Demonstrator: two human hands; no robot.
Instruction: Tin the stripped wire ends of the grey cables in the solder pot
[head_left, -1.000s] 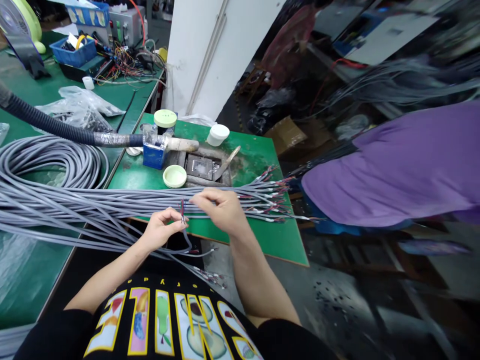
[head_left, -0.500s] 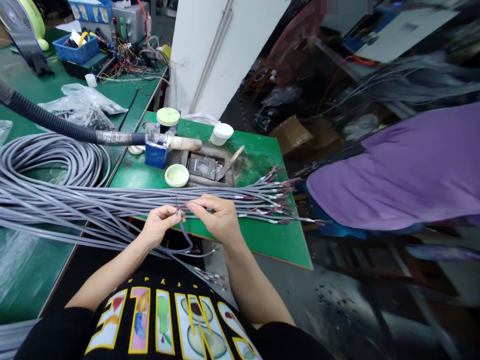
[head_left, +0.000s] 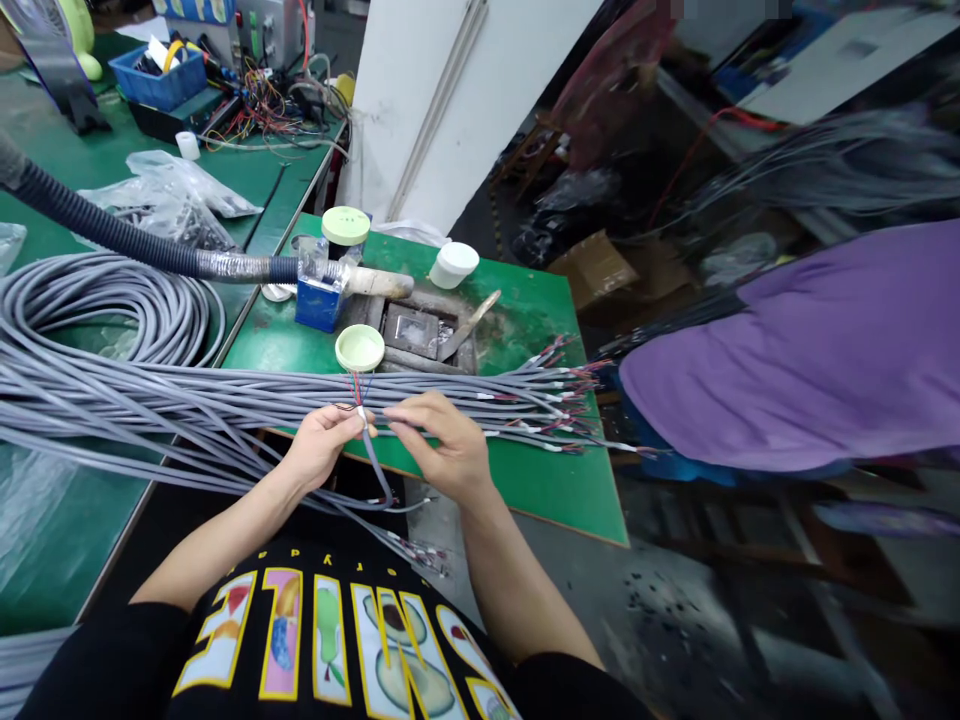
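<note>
My left hand (head_left: 322, 445) pinches the stripped end of a grey cable (head_left: 377, 465) between thumb and fingers. Thin coloured wires (head_left: 357, 386), red and blue among them, fan upward from that end, and some dark ones bend left over the fingers. My right hand (head_left: 444, 445) is just to the right, thumb and forefinger brought together near the cable end; whatever they pinch, if anything, is too small to make out. Behind both hands lies a thick bundle of grey cables (head_left: 255, 390), its stripped ends (head_left: 559, 400) spread at the right.
Beyond the bundle sit a solder pot (head_left: 415, 332) with a scraper (head_left: 471, 325), a pale green dish (head_left: 360, 349), a white tub (head_left: 454, 265) and a lidded jar (head_left: 346, 226). An extraction hose (head_left: 135, 238) crosses from the left. Another person's purple shirt (head_left: 817, 350) is at right.
The wires at the held cable end now stand more upright and in a tighter bunch. Both hands remain close together, and the whole view has shifted slightly.
</note>
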